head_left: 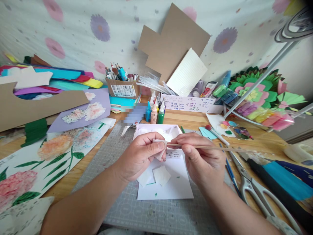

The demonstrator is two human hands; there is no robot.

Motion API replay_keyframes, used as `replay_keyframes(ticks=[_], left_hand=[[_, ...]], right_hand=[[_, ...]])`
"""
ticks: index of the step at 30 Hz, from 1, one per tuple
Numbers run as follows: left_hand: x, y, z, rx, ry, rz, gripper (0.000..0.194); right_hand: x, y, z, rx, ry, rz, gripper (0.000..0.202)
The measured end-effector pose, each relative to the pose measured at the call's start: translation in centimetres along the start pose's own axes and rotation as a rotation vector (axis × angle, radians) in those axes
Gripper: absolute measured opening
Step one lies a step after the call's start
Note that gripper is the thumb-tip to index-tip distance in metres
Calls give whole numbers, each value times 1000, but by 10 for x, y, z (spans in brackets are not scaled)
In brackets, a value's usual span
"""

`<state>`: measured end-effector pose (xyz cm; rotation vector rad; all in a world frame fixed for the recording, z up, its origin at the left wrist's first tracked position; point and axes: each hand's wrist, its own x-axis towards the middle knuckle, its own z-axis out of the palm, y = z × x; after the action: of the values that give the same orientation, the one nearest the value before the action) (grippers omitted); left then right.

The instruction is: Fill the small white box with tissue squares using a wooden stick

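Note:
A small folded piece of thin white paper (158, 154) is pinched between the thumb and fingers of my left hand (143, 151). My right hand (204, 156) grips a thin wooden stick (234, 149), its tip touching or just reaching the paper. Behind and below my fingers is an open white box (156, 127) with white pieces inside, partly hidden by both hands. Under them, a white sheet (171, 193) carries two loose white paper squares (162, 176) and a few green marks.
A grey cutting mat (114, 147) covers the middle of the table. Paint bottles (160, 116) stand behind the box. Large scissors (256, 186) and blue brushes (232, 174) lie right. A painted flower sheet (57, 161) lies left. A lamp arm (259, 81) slants across the right.

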<state>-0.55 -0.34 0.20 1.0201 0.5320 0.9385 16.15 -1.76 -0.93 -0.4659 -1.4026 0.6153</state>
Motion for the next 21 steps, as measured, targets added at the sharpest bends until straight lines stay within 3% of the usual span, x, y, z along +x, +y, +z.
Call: replay_keyframes(ticks=[21], left_hand=[[-1, 0, 1, -32, -4, -9, 15]], right_hand=[[2, -6, -1, -58, -53, 7, 23]])
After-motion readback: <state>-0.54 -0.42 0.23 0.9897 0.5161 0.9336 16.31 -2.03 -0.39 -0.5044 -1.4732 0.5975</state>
